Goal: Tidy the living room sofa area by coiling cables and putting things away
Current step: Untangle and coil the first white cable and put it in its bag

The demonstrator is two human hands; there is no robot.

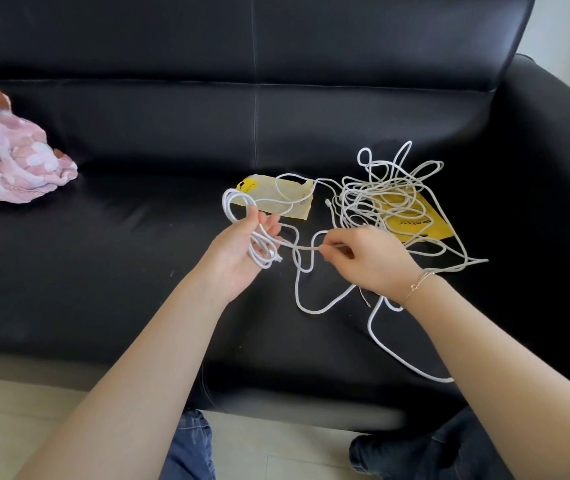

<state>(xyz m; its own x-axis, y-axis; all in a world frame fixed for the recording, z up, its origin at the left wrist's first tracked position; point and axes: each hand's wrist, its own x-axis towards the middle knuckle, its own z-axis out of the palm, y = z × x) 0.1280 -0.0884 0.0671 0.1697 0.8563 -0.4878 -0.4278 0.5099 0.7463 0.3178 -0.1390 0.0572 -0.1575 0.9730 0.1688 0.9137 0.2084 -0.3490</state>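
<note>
Several loops of white cable (242, 216) are held in the left hand (242, 251), whose grip is curled loosely round the coil above the black sofa (120, 237) seat. The same cable is pinched between thumb and fingertips of the right hand (366, 261). A tangled cable heap (387, 199) lies beyond on a yellow packet (422, 226), beside a pale pouch (273, 199). Pink fabric (10, 157) lies at far left.

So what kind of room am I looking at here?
Most likely a home living room. A black leather sofa fills the view, with a pink blanket bunched at one end, tangled white cables on the seat, and pale floor tiles below.
</note>
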